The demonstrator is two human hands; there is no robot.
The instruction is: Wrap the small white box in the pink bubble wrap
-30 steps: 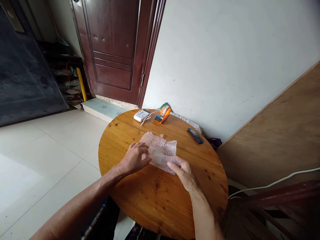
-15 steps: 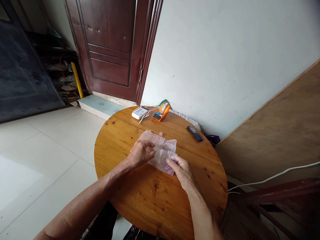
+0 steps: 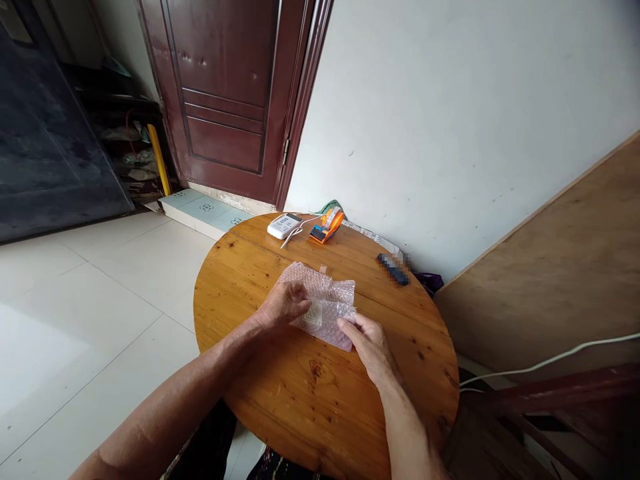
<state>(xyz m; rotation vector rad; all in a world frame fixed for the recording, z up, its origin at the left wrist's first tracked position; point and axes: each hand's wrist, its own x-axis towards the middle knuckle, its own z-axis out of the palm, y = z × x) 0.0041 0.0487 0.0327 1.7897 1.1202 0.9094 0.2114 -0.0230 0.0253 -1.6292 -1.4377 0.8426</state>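
Observation:
A sheet of clear, pinkish bubble wrap (image 3: 330,328) lies on the round wooden table, its near part folded over a pale, squarish flat item (image 3: 313,314) that shows faintly through the plastic. My left hand (image 3: 286,305) is closed at the left side of the wrap, fingers curled and pinching its edge. At the right edge, my right hand (image 3: 367,337) grips the folded layer between thumb and fingers. A small strip of tape (image 3: 323,270) sticks out at the far edge of the wrap.
On the wooden table (image 3: 320,400), a white device with a cable (image 3: 284,227) stands at the far side beside an orange tape dispenser (image 3: 327,225). A dark, blurred-out object (image 3: 393,269) lies at the far right. A wall (image 3: 425,133) rises behind the table.
The near flap of bubble wrap now lies flatter over the pale item, covering it. Both hands stay at the wrap's sides; the whole view has shifted slightly.

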